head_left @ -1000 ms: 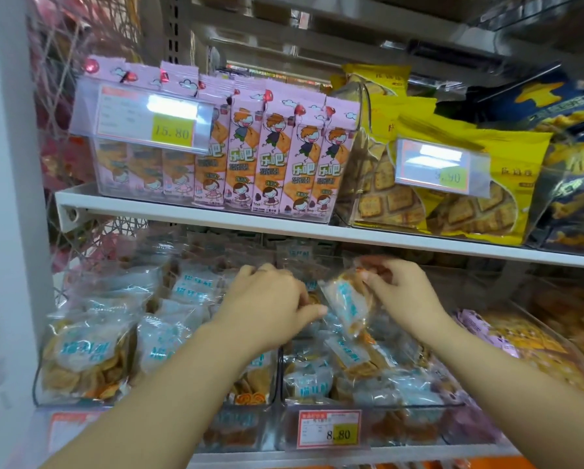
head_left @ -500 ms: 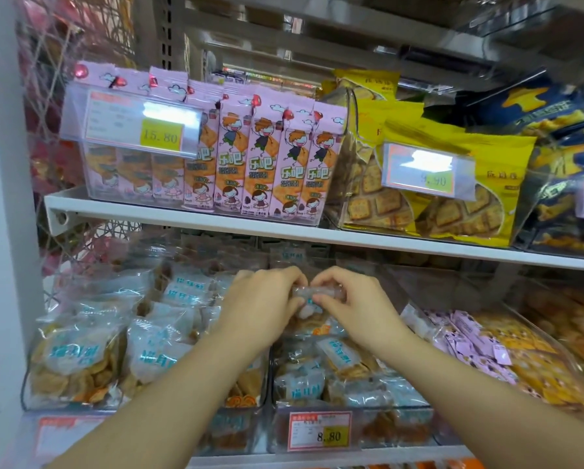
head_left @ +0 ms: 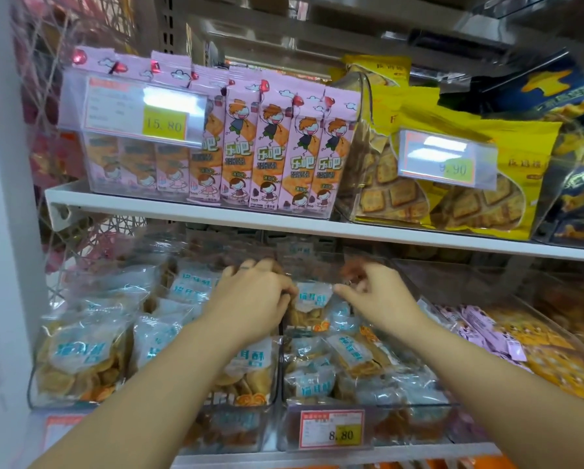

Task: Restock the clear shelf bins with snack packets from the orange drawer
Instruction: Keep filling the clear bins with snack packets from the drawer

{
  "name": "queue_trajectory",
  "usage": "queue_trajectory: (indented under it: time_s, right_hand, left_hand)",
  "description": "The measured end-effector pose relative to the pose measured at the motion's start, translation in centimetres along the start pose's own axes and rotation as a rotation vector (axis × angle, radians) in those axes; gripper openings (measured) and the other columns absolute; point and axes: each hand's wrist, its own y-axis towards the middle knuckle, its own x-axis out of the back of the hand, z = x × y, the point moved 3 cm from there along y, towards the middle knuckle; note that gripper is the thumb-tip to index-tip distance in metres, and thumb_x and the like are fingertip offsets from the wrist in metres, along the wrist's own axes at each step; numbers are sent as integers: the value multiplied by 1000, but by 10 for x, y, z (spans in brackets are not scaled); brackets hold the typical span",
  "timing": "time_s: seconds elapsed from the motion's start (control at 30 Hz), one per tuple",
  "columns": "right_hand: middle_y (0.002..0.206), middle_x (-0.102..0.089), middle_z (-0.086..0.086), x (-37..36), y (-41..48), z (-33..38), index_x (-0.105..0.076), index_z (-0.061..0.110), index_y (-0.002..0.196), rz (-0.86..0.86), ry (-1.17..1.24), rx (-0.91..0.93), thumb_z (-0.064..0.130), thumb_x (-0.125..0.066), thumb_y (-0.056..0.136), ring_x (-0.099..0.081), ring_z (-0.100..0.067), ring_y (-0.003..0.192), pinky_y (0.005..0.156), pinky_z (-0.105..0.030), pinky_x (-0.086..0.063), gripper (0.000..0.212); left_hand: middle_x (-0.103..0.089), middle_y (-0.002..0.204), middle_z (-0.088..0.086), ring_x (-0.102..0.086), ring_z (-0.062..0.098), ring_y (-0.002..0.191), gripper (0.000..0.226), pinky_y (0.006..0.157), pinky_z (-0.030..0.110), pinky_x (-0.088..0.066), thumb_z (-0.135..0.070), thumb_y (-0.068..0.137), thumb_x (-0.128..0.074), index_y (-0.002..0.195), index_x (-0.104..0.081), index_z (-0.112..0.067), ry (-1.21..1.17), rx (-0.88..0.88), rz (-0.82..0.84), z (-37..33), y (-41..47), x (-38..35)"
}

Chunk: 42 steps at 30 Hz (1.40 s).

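Left hand (head_left: 250, 299), right hand (head_left: 378, 296) at snack packet (head_left: 312, 301) above clear bin (head_left: 419, 424).
Left fingers (head_left: 285, 292) curl on its edge; right fingers (head_left: 343, 292) blurred, grip unclear.

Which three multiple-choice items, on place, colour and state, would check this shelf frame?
1. Where are the left hand and right hand? A. upper shelf B. over clear packets on the lower shelf C. behind the 9.90 tag
2. Packets behind the 15.80 tag are: A. pink B. green C. black
3. Those packets: A. lie flat B. stand upright C. hang from hooks
Key: B, both hands lie among the clear packets; A, pink wrappers show around the tag; B, they stand side by side in the bin.
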Motion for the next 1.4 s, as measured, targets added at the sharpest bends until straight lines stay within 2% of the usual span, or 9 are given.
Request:
queue_trajectory:
  time_s: [0.1, 0.23, 0.43, 0.6, 0.67, 0.77, 1.1, 1.23, 1.4]
  right_hand:
    - [81, -60, 12, 11, -18, -6, -59, 25, 82, 178, -38, 30, 23, -72, 81, -57, -4, 74, 69, -17, -44, 13]
    - [129, -50, 12, 5, -35, -15, -49, 34, 130, 599, -330, 42, 26, -63, 84, -53, -9, 112, 95, -29, -46, 48]
    - [104, -47, 13, -4, -30, -9, -30, 31, 146, 815, -371, 12, 7, -58, 85, -52, -6, 77, 68, -25, -48, 71]
    - [94, -59, 12, 14, -24, -4, -61, 24, 114, 559, -281, 49, 12, -62, 85, -60, -9, 85, 73, -21, -48, 32]
    - [88, -63, 8, 24, -18, -4, -64, 19, 99, 348, -18, 7, 17, -70, 83, -61, -3, 75, 66, -15, -46, 17]
    - [78, -69, -4, 3, -20, 0, -57, 12, 94, 231, 360, -193, 26, -69, 86, -58, -2, 48, 51, -18, -44, 20]
    - [52, -54, 4, -53, -32, -4, -43, 18, 83, 166, 366, -331, 33, -70, 84, -61, -11, 44, 57, -33, -50, 31]
    - [90, -63, 8, -18, -33, -1, -47, 23, 121, 171, 116, -268, 46, -69, 81, -62, -8, 79, 72, -26, -49, 52]
    - [127, -49, 4, 54, -44, -26, -40, 28, 135, -6, -660, -127, 58, -57, 83, -42, -19, 119, 92, -33, -42, 63]
  left_hand:
    - [-40, 141, -7, -33, 20, 131, 34, 111, 48, -23, -38, 100, -38, 130, -52, -44, 44, -27, 62, -2, 1, -6]
    - [-36, 144, -5, -30, 21, 133, 35, 111, 50, -21, -38, 101, -35, 131, -51, -43, 112, -37, 91, -7, 3, -9]
    - [-38, 144, -7, -32, 20, 132, 35, 112, 48, -23, -39, 100, -37, 131, -51, -42, 91, -13, 95, -7, 2, -6]
    - [-41, 140, -9, -35, 19, 130, 32, 112, 46, -21, -40, 98, -42, 128, -53, -42, 66, -2, 70, -6, 1, -2]
    - [-45, 137, -9, -38, 19, 128, 30, 111, 45, -22, -38, 98, -43, 126, -55, -41, 45, 2, 30, -5, 2, 1]
    - [-50, 131, -7, -45, 20, 122, 29, 106, 41, -29, -36, 98, -44, 124, -56, -37, 60, 10, -38, -6, 4, 6]
    - [-56, 119, -6, -51, 19, 114, 20, 104, 40, -30, -33, 96, -46, 114, -55, -36, 60, 66, -128, -5, 1, 7]
    - [-53, 125, -9, -48, 17, 118, 23, 108, 43, -26, -32, 97, -45, 114, -59, -39, 69, 28, -87, -8, 1, 1]
    - [-52, 127, -8, -48, 18, 120, 24, 107, 43, -28, -35, 97, -45, 116, -58, -41, 69, 29, -93, -6, 3, 4]
